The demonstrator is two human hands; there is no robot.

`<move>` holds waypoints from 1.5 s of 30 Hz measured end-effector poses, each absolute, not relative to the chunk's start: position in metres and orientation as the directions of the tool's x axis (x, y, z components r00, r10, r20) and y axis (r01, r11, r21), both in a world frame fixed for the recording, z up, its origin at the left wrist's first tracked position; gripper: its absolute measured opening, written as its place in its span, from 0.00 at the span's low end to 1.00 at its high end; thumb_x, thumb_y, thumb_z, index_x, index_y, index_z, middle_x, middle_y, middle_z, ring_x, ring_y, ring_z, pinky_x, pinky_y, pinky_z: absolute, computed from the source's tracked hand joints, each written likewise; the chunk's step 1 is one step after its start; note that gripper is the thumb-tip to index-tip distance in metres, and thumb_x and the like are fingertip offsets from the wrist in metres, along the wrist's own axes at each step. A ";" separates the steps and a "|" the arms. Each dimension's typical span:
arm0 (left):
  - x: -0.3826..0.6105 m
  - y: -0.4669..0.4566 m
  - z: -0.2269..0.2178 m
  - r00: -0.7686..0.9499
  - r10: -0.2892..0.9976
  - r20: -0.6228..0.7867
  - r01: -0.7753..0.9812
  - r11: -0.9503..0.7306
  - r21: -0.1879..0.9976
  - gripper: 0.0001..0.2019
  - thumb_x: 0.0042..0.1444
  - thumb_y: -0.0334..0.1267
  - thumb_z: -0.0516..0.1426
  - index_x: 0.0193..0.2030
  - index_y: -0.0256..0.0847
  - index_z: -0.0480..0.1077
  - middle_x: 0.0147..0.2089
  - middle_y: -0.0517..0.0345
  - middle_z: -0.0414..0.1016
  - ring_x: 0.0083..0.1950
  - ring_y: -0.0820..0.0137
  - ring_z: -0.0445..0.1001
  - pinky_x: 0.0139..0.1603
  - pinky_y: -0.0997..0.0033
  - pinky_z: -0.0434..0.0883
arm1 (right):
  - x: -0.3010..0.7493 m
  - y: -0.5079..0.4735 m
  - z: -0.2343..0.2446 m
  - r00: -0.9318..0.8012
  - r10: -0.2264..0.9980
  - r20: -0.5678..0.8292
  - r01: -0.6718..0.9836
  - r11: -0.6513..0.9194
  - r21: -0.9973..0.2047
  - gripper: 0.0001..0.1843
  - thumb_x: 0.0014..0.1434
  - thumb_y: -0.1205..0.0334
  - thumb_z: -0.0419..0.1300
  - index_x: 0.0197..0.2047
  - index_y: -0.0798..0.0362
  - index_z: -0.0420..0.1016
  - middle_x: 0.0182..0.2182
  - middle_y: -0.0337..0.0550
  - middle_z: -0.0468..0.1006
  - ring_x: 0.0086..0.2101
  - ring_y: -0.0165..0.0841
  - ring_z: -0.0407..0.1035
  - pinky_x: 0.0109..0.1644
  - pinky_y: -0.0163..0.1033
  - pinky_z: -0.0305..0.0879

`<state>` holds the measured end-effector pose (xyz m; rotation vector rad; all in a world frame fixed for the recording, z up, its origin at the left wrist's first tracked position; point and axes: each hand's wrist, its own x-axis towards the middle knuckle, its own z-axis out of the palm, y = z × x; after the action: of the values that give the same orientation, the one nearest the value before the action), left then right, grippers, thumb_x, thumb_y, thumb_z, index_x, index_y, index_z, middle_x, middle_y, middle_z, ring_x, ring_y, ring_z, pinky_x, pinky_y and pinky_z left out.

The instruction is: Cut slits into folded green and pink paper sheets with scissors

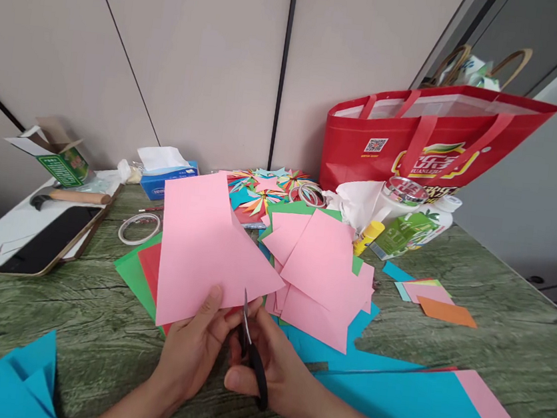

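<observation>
My left hand [195, 344] pinches a pink sheet of paper [198, 247] at its lower edge, thumb on top. The sheet is tilted up toward me, with a slanted edge on its right side. My right hand [276, 363] grips black-handled scissors [255, 371], fingers around the handles. The blades point up at the sheet's lower edge, and one blade shows in front of the paper. Whether the blades are apart is hard to see. Behind lies a pile of cut pink paper pieces [320, 261]. Green and red sheets [138, 270] show beneath the held sheet.
Blue paper [396, 410] lies at front right, more folded blue paper [7, 383] at front left. Along the back stand a tissue box [165, 183], colourful paper stars [265, 187], a glue stick [368, 238] and a red bag [365, 152]. A phone [51, 237] and hammer [78, 197] lie left.
</observation>
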<state>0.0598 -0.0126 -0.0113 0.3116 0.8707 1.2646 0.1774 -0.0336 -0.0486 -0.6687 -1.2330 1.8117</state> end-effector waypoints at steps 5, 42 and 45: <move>0.059 -0.012 -0.011 0.030 0.930 -0.367 -0.693 0.284 0.662 0.28 0.51 0.28 0.56 0.59 0.38 0.54 0.43 0.48 0.77 0.43 0.58 0.75 0.47 0.58 0.71 | 0.177 -0.033 -0.049 -0.520 0.854 0.015 -0.329 -0.184 -0.926 0.34 0.43 0.51 0.65 0.49 0.49 0.53 0.30 0.36 0.59 0.28 0.27 0.55 0.29 0.33 0.54; 0.061 -0.014 -0.014 0.007 0.953 -0.302 -0.691 0.222 0.688 0.23 0.50 0.30 0.57 0.55 0.42 0.62 0.42 0.52 0.77 0.42 0.60 0.75 0.45 0.55 0.72 | 0.174 -0.034 -0.046 -0.466 0.880 0.094 -0.414 -0.123 -0.902 0.24 0.50 0.57 0.62 0.47 0.51 0.56 0.31 0.36 0.60 0.27 0.26 0.53 0.29 0.32 0.50; 0.060 -0.015 -0.017 -0.013 0.960 -0.279 -0.681 0.196 0.706 0.21 0.50 0.31 0.58 0.53 0.41 0.64 0.39 0.53 0.78 0.40 0.62 0.76 0.44 0.59 0.73 | 0.174 -0.034 -0.047 -0.447 0.893 0.060 -0.377 -0.127 -0.918 0.23 0.50 0.57 0.62 0.45 0.51 0.57 0.30 0.36 0.60 0.28 0.26 0.54 0.30 0.33 0.51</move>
<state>0.0600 -0.0150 -0.0170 0.4199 0.8393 1.3618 0.1743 -0.0337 -0.0474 -0.6616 -1.1889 1.7316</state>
